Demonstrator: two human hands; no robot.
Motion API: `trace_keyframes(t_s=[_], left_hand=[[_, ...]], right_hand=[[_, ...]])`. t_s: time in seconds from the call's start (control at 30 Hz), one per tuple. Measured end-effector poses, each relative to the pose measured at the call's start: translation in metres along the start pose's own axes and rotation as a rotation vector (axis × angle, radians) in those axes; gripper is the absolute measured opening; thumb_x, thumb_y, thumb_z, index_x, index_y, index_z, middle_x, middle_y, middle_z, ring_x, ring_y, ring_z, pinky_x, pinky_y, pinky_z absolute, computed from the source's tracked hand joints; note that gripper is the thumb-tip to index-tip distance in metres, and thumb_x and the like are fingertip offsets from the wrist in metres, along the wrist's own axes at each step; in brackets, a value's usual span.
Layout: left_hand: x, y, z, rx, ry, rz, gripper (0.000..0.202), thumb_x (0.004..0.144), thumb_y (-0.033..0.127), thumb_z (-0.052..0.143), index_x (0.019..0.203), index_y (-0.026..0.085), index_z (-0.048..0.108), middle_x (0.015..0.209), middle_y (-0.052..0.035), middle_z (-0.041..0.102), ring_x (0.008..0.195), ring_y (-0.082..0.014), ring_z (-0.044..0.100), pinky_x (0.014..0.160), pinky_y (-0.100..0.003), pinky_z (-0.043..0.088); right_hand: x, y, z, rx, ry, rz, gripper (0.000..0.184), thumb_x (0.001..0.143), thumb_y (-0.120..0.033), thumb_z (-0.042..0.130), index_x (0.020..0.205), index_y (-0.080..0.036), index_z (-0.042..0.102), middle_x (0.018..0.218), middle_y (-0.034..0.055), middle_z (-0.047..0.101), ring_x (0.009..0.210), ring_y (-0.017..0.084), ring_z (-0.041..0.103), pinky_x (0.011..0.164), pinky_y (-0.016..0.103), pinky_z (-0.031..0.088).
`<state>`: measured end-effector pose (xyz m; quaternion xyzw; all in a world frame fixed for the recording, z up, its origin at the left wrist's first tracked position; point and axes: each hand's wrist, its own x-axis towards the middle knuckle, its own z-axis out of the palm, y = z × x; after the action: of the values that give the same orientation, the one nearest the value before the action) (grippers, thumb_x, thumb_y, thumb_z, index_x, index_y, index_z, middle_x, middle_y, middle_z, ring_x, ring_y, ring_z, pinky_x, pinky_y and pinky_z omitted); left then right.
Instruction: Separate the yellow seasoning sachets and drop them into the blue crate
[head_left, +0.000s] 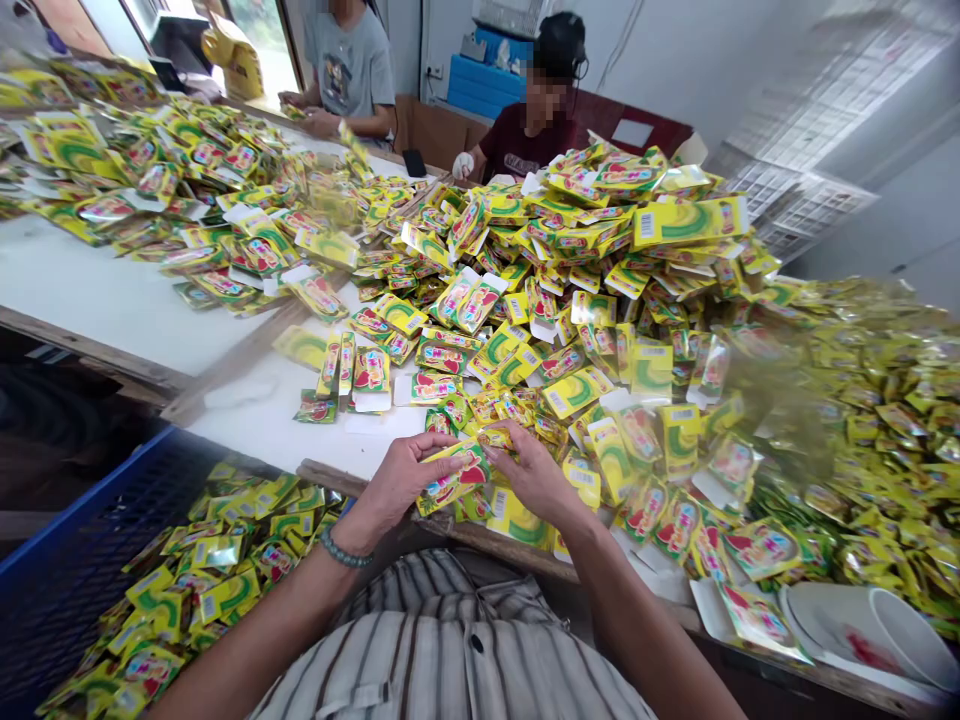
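Observation:
My left hand (397,482), with a beaded bracelet at the wrist, is closed round a small yellow-green printed carton (451,478), its thumb lying across the front. The carton is tilted over the table's front edge. At its right end my right hand (534,474) is closed in a pinch, with a small shiny yellow packet (495,437) between thumb and forefinger, touching the carton's end. How far the packet sits inside the carton is hidden by the fingers. Just beyond both hands lie loose packets (517,408) and several flattish cartons (437,387).
A high heap of cartons (555,220) covers the table (247,395). Loose foil packets (885,430) are piled at right, near a white cup (900,630). Below left stands a blue crate (82,510) with filled cartons. Two people (349,70) sit across the table.

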<state>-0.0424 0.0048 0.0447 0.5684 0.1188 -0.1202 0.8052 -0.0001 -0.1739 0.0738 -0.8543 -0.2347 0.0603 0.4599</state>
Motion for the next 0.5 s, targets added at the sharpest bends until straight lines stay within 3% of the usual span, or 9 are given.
trace_keyframes(t_s=[0.13, 0.27, 0.4, 0.5], left_hand=[[0.0019, -0.0012, 0.0033, -0.034, 0.046, 0.009, 0.048, 0.055, 0.038, 0.087, 0.095, 0.015, 0.071, 0.091, -0.0034, 0.074, 0.076, -0.0174, 0.067, 0.073, -0.027, 0.053], [0.0039, -0.0002, 0.0026, -0.076, 0.088, 0.009, 0.051, 0.054, 0.036, 0.087, 0.097, 0.015, 0.07, 0.09, -0.0034, 0.074, 0.074, -0.0166, 0.068, 0.07, -0.027, 0.054], [0.0038, -0.0006, 0.0032, -0.128, 0.083, 0.005, 0.051, 0.053, 0.034, 0.088, 0.096, 0.013, 0.069, 0.086, -0.0042, 0.074, 0.069, -0.0158, 0.067, 0.067, -0.027, 0.054], [0.0036, -0.0019, 0.0031, -0.155, 0.072, -0.006, 0.052, 0.053, 0.034, 0.088, 0.097, 0.014, 0.069, 0.086, -0.0045, 0.074, 0.07, -0.0168, 0.068, 0.069, -0.028, 0.055]], right_hand=[[0.0002, 0.0035, 0.0019, 0.075, 0.056, 0.021, 0.02, 0.086, -0.034, 0.05, 0.1, -0.021, 0.056, 0.099, 0.0057, 0.063, 0.096, 0.02, 0.058, 0.088, 0.037, 0.046], [-0.0021, 0.006, 0.0061, 0.256, 0.277, 0.108, 0.027, 0.079, -0.042, 0.063, 0.092, -0.019, 0.058, 0.083, 0.0046, 0.063, 0.075, 0.017, 0.059, 0.071, 0.031, 0.049], [-0.0053, 0.0061, 0.0086, 0.25, 0.212, 0.15, 0.022, 0.08, -0.041, 0.064, 0.082, -0.019, 0.063, 0.076, 0.0044, 0.065, 0.067, 0.016, 0.058, 0.064, 0.029, 0.048], [-0.0068, 0.0046, 0.0088, 0.122, 0.24, 0.099, 0.017, 0.082, -0.037, 0.063, 0.084, -0.02, 0.067, 0.085, 0.0053, 0.068, 0.083, 0.02, 0.062, 0.079, 0.034, 0.048]])
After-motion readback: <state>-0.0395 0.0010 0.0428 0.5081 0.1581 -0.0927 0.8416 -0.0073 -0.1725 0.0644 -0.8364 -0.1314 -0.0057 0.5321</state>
